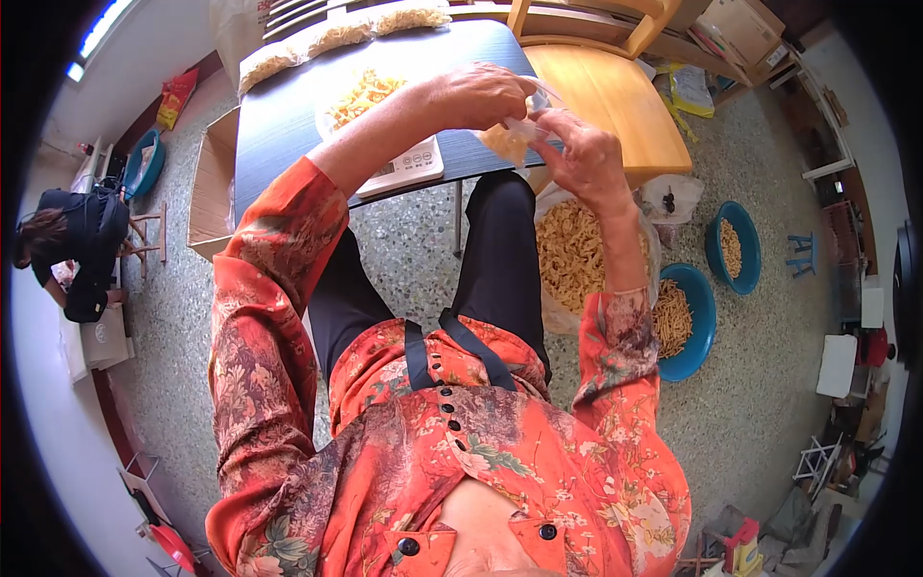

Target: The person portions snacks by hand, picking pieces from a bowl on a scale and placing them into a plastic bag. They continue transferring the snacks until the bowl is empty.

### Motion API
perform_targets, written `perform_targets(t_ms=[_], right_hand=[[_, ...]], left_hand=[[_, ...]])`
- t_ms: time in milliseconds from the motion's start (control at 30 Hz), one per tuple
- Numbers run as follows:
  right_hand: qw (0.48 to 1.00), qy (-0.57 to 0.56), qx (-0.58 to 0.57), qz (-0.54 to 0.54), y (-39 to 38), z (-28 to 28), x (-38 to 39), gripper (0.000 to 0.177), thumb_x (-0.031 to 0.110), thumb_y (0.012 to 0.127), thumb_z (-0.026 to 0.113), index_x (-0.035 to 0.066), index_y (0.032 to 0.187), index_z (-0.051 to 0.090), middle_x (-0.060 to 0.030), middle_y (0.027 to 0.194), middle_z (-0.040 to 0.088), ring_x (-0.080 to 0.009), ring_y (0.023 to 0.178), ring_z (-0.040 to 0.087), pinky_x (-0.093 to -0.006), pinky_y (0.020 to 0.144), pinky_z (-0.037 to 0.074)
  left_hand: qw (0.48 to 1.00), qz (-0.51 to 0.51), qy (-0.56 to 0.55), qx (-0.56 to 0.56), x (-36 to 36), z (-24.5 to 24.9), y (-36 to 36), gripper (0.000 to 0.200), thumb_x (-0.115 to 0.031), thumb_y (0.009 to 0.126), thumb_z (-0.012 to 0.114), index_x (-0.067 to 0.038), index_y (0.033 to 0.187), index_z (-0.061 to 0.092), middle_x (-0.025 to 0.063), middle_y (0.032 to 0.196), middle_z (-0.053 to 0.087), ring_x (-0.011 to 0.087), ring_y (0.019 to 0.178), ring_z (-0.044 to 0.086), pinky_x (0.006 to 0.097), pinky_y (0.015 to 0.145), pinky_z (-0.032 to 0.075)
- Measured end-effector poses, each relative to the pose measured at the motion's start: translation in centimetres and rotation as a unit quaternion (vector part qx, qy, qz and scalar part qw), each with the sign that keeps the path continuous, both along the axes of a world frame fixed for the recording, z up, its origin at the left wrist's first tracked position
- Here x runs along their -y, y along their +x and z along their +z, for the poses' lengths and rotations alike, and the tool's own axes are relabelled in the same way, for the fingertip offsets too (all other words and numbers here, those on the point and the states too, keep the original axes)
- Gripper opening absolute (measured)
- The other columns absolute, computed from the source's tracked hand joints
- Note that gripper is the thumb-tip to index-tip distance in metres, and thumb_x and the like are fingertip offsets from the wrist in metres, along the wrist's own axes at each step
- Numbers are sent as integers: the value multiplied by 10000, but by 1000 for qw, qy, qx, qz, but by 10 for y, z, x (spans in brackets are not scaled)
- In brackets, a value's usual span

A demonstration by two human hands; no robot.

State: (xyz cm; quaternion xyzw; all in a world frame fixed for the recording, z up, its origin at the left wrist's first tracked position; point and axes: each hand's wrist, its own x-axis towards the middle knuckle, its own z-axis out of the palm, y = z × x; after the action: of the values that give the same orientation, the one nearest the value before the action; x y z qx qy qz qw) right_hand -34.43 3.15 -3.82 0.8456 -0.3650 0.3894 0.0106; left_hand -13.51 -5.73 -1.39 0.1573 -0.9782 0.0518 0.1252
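Note:
My left hand (481,96) and my right hand (585,159) meet over the table's right edge, fingers closed on a clear plastic bag (505,144). Pale yellow snack pieces show in the bag's lower part; its upper part is partly covered by my fingers. Under my left forearm, a dish heaped with yellow snack pieces (365,94) sits on a white digital kitchen scale (415,165). Along the far left edge of the dark table (279,130) lie several filled clear bags (327,46).
Right of my knees stands a large plastic sack of snack pieces (569,252). Two blue basins (707,332) with food sticks and pieces are beyond it. A wooden chair (611,111) adjoins the table; a cardboard box (213,183) is at left. Another person (77,240) bends over at far left.

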Motion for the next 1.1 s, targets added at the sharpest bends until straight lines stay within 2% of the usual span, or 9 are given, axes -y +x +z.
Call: perform_targets(t_ms=[67, 167, 267, 500, 567, 633, 767, 933, 1100], right_hand=[[994, 85, -52, -52, 1, -4, 7, 253, 151, 830, 750, 90, 1067, 689, -80, 1054, 709, -277, 880, 706, -387, 736, 573], [990, 131, -24, -38, 6, -6, 15, 184, 134, 842, 732, 83, 1014, 692, -88, 1030, 699, -285, 834, 696, -404, 729, 565], [993, 24, -90, -69, 3, -17, 28, 171, 98, 851, 726, 47, 1010, 688, -117, 941, 681, -298, 777, 678, -371, 701, 541], [998, 17, -2, -68, 8, -24, 38, 119, 74, 870, 667, 37, 982, 681, -112, 1011, 692, -316, 871, 685, -382, 772, 567], [992, 100, 53, -53, 12, -29, 39, 129, 69, 879, 655, 30, 999, 680, -138, 1001, 688, -332, 885, 678, -387, 782, 565], [995, 82, 33, -52, 12, -28, 37, 130, 90, 891, 656, 29, 1003, 680, -144, 1006, 684, -335, 892, 677, -387, 784, 564], [995, 60, -27, -75, 16, -20, 29, 160, 170, 926, 661, 28, 997, 679, -139, 969, 657, -334, 885, 668, -393, 775, 558], [996, 28, -6, -79, 22, -14, 31, 171, 216, 936, 659, 62, 1003, 693, -115, 893, 617, -311, 834, 656, -406, 727, 554], [994, -4, -12, -110, 31, -24, 36, 138, 212, 933, 659, 91, 989, 696, -113, 871, 606, -308, 807, 647, -417, 698, 548]], left_hand=[[1000, -9, -3, -2, 4, -1, 2, 33, -51, 806, 672, -57, 809, 704, 61, 886, 627, 272, 806, 668, 406, 725, 521], [999, 28, 18, 2, 7, -3, 5, 30, -61, 801, 693, -46, 827, 693, 60, 906, 620, 267, 805, 668, 402, 723, 521], [999, 35, 26, -6, 5, -5, 10, 44, -54, 809, 695, -35, 839, 669, 58, 922, 617, 272, 819, 670, 405, 716, 519], [995, 43, 48, -82, 11, -10, 20, 47, 24, 828, 657, -20, 821, 641, 78, 916, 616, 302, 851, 663, 414, 743, 517], [993, 47, 51, -94, 19, -18, 22, 55, 39, 825, 656, -15, 827, 646, 93, 910, 618, 310, 859, 661, 415, 751, 518], [979, 55, 174, -95, 24, -29, 23, 55, 35, 812, 680, -3, 846, 658, 127, 896, 617, 332, 863, 656, 423, 768, 516], [979, 60, 161, -106, 20, -19, 22, 109, -36, 778, 755, -4, 845, 675, 133, 894, 612, 324, 911, 654, 421, 788, 513], [988, 53, 93, -116, 10, -5, 21, 214, -148, 701, 846, -36, 818, 706, 90, 1053, 667, 280, 1077, 622, 413, 880, 506], [991, 52, 96, -81, 20, -5, 22, 173, -128, 771, 801, -62, 916, 735, 72, 1128, 687, 267, 1136, 612, 399, 939, 501]])
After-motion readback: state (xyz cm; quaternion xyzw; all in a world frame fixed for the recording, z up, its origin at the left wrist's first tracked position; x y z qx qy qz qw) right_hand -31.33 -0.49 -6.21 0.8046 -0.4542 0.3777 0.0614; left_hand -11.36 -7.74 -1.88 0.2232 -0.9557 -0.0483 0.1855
